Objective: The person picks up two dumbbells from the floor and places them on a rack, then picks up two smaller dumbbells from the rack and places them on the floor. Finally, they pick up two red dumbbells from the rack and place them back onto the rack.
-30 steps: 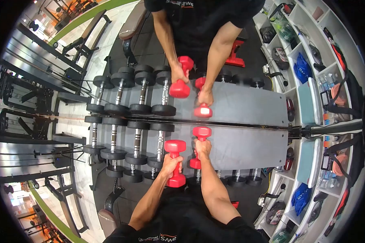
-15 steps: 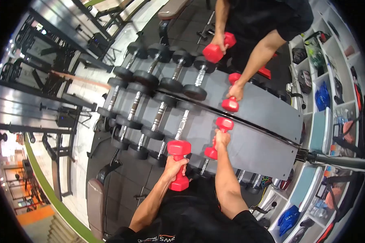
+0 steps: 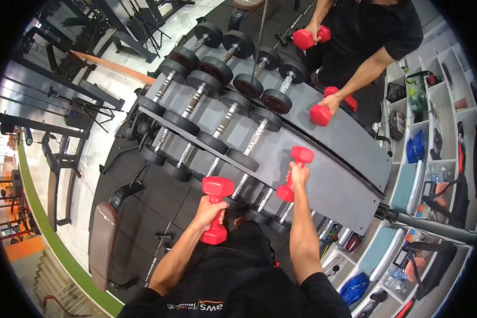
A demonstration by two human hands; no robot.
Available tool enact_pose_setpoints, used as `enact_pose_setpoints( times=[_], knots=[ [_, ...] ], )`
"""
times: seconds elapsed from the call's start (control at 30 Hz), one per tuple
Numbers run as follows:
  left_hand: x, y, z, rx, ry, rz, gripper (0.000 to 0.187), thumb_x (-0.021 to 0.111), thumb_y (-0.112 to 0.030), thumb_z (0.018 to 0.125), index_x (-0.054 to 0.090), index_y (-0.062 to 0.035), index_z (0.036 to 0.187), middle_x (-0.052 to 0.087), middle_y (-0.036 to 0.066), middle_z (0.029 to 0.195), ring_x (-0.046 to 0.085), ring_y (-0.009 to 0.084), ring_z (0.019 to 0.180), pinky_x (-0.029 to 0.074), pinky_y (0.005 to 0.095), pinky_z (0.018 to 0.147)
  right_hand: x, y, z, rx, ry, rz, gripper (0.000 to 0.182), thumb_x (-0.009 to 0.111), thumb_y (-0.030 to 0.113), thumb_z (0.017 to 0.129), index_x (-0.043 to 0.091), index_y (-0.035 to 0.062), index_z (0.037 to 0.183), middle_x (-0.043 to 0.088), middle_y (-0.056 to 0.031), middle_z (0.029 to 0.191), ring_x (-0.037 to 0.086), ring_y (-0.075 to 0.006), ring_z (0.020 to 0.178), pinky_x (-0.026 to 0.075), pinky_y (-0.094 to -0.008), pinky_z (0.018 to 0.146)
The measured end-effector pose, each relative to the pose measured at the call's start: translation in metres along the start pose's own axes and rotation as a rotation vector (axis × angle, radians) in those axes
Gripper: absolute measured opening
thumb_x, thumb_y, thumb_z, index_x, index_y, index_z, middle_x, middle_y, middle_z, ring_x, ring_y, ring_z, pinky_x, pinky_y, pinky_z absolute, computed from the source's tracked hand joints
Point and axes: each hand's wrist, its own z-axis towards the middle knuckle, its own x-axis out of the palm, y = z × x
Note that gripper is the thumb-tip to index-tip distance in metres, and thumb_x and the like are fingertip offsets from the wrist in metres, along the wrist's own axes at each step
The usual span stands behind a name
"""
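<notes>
My left hand (image 3: 211,213) is closed around the handle of a red hex dumbbell (image 3: 217,186), held above the floor in front of my body. My right hand (image 3: 299,176) grips a second red dumbbell (image 3: 302,154), a little higher in view, over the grey top of the rack (image 3: 328,183). Both dumbbells stand roughly upright in view, with a head showing on either side of each fist. Black dumbbells with chrome handles (image 3: 254,139) rest on the rack, to the left of my right hand.
Behind the rack, a mirror (image 3: 350,139) reflects my body and both red dumbbells. A brown padded bench (image 3: 103,238) is at lower left. White shelving (image 3: 328,259) with bags and bottles lies to the right. Exercise machines (image 3: 63,127) line the far left.
The view has tilted and shifted. My hands are farther apart in view, and the right dumbbell is farther from its reflection. Both hands still hold their dumbbells.
</notes>
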Motion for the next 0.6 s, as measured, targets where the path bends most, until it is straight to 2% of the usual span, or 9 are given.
enact_pose_setpoints(
  times=[0.1, 0.17, 0.3, 0.37, 0.43, 0.47, 0.57, 0.6],
  knots=[
    [-0.022, 0.002, 0.000, 0.065, 0.026, 0.045, 0.012, 0.065, -0.003, 0.081, 0.057, -0.0022, 0.072, 0.053, 0.005, 0.054, 0.050, 0.0145, 0.040, 0.042, 0.0302, 0.037, -0.014, -0.033, -0.031, -0.066, 0.006, -0.224, 0.020, 0.072, 0.015, 0.075, 0.059, 0.0012, 0.070, 0.058, -0.0079, 0.055, 0.056, -0.0193, 0.042, 0.044, -0.0345, 0.037],
    [-0.037, 0.004, 0.001, 0.030, 0.019, -0.011, 0.011, 0.065, -0.003, 0.081, 0.058, -0.0022, 0.073, 0.054, 0.005, 0.054, 0.050, 0.0138, 0.040, 0.042, 0.0292, 0.037, -0.027, -0.065, -0.048, -0.180, 0.084, -0.438, 0.013, 0.070, 0.008, 0.075, 0.059, 0.0006, 0.076, 0.059, -0.0076, 0.057, 0.054, -0.0160, 0.042, 0.043, -0.0307, 0.037],
    [-0.062, 0.004, 0.001, 0.033, 0.009, -0.018, 0.009, 0.065, -0.004, 0.081, 0.059, -0.0036, 0.074, 0.054, 0.004, 0.054, 0.050, 0.0137, 0.040, 0.043, 0.0292, 0.037, -0.040, -0.093, -0.107, -0.196, 0.196, -0.553, 0.013, 0.071, 0.009, 0.073, 0.064, -0.0011, 0.074, 0.061, -0.0071, 0.059, 0.056, -0.0137, 0.042, 0.044, -0.0301, 0.039],
    [-0.076, 0.012, 0.002, 0.046, 0.006, -0.033, 0.012, 0.065, -0.003, 0.081, 0.055, -0.0037, 0.073, 0.053, 0.006, 0.053, 0.050, 0.0164, 0.039, 0.043, 0.0307, 0.038, -0.049, -0.100, -0.123, -0.177, 0.275, -0.752, 0.033, 0.076, 0.028, 0.068, 0.071, 0.0003, 0.084, 0.069, -0.0171, 0.068, 0.070, -0.0279, 0.063, 0.055, -0.0406, 0.064],
    [-0.086, 0.015, -0.003, 0.076, 0.011, -0.065, 0.013, 0.065, -0.003, 0.081, 0.055, -0.0035, 0.072, 0.053, 0.006, 0.053, 0.050, 0.0160, 0.038, 0.043, 0.0300, 0.038, -0.055, -0.094, -0.144, -0.420, 0.277, -0.902, 0.038, 0.075, 0.032, 0.068, 0.071, -0.0009, 0.086, 0.070, -0.0229, 0.079, 0.070, -0.0359, 0.078, 0.054, -0.0446, 0.073],
    [-0.094, 0.022, -0.002, 0.102, 0.009, -0.053, 0.013, 0.065, -0.002, 0.080, 0.055, -0.0034, 0.072, 0.053, 0.005, 0.053, 0.050, 0.0154, 0.038, 0.043, 0.0296, 0.038, -0.059, -0.094, -0.147, -0.430, 0.314, -0.974, 0.040, 0.075, 0.035, 0.068, 0.071, 0.0003, 0.087, 0.069, -0.0257, 0.086, 0.067, -0.0410, 0.087, 0.053, -0.0477, 0.079],
    [-0.103, 0.028, -0.019, 0.145, -0.033, -0.027, 0.013, 0.066, -0.001, 0.079, 0.055, -0.0036, 0.072, 0.053, 0.005, 0.053, 0.050, 0.0147, 0.038, 0.043, 0.0294, 0.037, -0.068, -0.076, -0.179, -0.498, 0.335, -1.114, 0.041, 0.075, 0.037, 0.069, 0.071, 0.0012, 0.088, 0.068, -0.0255, 0.084, 0.067, -0.0409, 0.084, 0.054, -0.0479, 0.079],
    [-0.108, 0.036, -0.023, 0.153, -0.042, -0.025, 0.008, 0.065, -0.002, 0.078, 0.058, -0.0028, 0.076, 0.053, 0.004, 0.053, 0.050, 0.0132, 0.039, 0.041, 0.0288, 0.037, -0.074, -0.076, -0.182, -0.518, 0.376, -1.149, 0.042, 0.075, 0.040, 0.069, 0.072, 0.0022, 0.088, 0.068, -0.0250, 0.083, 0.067, -0.0412, 0.083, 0.054, -0.0478, 0.080]
  ],
)
